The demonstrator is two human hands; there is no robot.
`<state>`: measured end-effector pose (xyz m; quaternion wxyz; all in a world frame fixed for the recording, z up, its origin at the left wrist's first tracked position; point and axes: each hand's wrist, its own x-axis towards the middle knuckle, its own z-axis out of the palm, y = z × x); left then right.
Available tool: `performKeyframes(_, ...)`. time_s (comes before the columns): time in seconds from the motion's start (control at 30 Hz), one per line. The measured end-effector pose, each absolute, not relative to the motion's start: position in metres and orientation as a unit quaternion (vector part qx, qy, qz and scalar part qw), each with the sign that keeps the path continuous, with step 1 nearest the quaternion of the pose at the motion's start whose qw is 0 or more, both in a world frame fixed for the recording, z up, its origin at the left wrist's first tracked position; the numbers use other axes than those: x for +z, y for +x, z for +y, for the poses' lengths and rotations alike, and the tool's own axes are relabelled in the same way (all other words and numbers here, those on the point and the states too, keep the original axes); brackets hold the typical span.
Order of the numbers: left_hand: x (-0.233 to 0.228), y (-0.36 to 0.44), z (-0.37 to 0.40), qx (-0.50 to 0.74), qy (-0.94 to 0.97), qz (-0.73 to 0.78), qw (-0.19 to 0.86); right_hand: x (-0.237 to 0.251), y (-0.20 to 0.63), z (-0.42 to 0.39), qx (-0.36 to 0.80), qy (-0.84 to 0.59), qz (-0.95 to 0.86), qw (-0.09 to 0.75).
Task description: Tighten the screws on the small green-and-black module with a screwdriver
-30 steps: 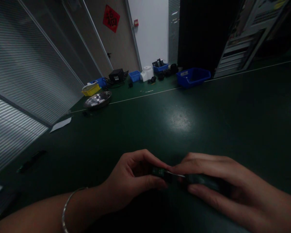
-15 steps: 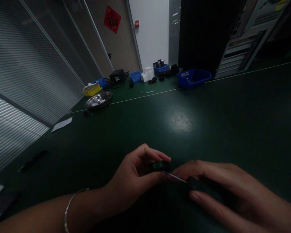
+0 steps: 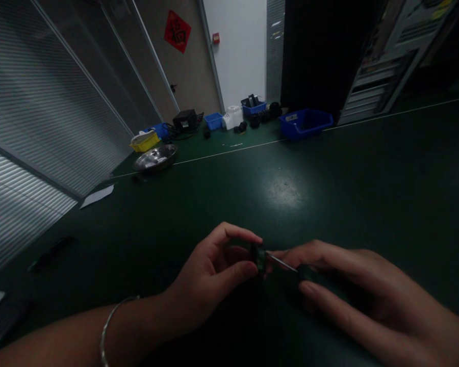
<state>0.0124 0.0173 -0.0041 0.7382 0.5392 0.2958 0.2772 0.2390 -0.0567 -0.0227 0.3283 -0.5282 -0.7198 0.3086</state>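
Note:
Between the thumb and fingers of my left hand is a small dark block with green markings, turned nearly on end. My right hand grips a screwdriver by its dark handle. The thin metal shaft points left, and its tip meets or nearly meets the right side of the block; exact contact cannot be made out. My right index finger stretches along the shaft toward the block. Both hands are above the green tabletop.
A shiny metal bowl and a yellow bin stand at the back left. A blue bin sits at the back right. White paper and a dark slender object lie on the left.
The small block has turned in my left fingers from lying lengthwise to nearly upright. My right hand and the screwdriver have shifted slightly up, with the tip now at the block's right side.

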Motion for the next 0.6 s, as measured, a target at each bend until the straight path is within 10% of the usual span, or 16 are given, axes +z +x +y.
performKeyframes(0.6, -0.002, 0.014, 0.017, 0.290, 0.554, 0.316, 0.713, -0.023, 0.239, -0.051, 0.252, -0.483, -0.753, 0.369)
